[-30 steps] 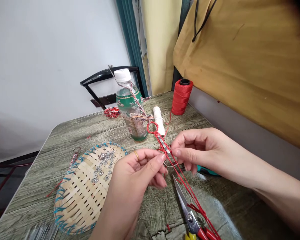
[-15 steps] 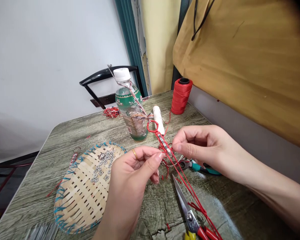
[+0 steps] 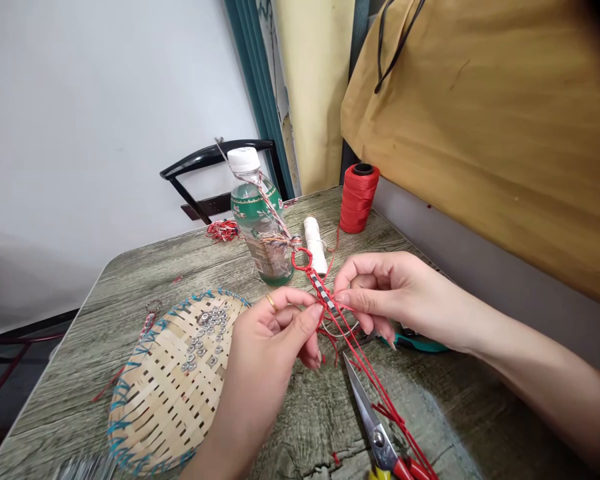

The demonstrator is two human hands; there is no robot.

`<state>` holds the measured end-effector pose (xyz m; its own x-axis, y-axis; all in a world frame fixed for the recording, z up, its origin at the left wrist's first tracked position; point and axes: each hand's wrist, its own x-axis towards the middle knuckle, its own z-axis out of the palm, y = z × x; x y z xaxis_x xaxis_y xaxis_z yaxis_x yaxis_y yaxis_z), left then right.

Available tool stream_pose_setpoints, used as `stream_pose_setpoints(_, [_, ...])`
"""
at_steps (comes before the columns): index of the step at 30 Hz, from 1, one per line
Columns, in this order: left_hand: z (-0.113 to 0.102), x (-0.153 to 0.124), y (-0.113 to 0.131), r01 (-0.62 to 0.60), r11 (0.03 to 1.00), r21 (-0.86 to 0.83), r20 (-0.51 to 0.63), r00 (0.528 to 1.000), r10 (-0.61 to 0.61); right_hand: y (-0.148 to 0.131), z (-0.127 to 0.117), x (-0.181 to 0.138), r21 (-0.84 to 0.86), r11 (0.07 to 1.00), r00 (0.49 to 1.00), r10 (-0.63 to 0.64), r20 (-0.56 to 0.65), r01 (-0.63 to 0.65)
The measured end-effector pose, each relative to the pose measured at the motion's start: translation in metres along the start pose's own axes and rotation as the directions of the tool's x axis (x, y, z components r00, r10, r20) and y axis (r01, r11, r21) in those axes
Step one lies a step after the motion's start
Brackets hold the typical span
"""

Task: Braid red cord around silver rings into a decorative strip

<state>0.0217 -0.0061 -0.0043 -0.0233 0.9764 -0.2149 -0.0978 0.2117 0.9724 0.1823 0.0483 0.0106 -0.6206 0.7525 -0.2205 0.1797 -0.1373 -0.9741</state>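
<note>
A red cord band (image 3: 323, 291) with silver pieces slants from a bottle (image 3: 257, 213) on the tabletop (image 3: 300, 413). The left hand (image 3: 275, 340) keeps a tight grip on its lower edge; the right hand (image 3: 397, 287) pinches a red strand (image 3: 335, 299). Loosening fingertips could slacken knots; trailing cords (image 3: 375, 379) could snag on scissors (image 3: 370, 417).

Wood-grain table (image 3: 135, 273), woven tray (image 3: 163, 417), bottle (image 3: 247, 208), scissors (image 3: 378, 439), red spool (image 3: 359, 205)

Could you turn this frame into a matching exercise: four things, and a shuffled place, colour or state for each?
1. Scissors
2. Bottle
3. Metal nuts
4. Red cord

A. On the woven tray
B. Pinched in the left hand and right hand
C. Silver blades
D. White cap

Pairs: 1-C, 2-D, 3-A, 4-B
</note>
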Motion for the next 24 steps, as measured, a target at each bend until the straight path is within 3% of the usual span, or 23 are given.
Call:
stream_pose_setpoints(7, [0.008, -0.005, -0.006, -0.081, 0.996, -0.037, -0.065, 0.995, 0.079, 0.002, 0.011, -0.007, -0.130, 0.981, 0.975, -0.163, -0.152, 0.144])
stream_pose_setpoints(13, [0.013, -0.008, -0.009, -0.092, 0.990, -0.106, -0.137, 0.988, 0.077, 0.007, 0.015, -0.007, -0.070, 0.985, 0.960, -0.171, -0.220, 0.160])
stream_pose_setpoints(24, [0.007, -0.001, -0.010, -0.033, 0.993, -0.110, -0.018, 0.999, 0.032, 0.016, 0.003, 0.005, 0.098, 0.995, 0.998, -0.003, -0.062, 0.009])
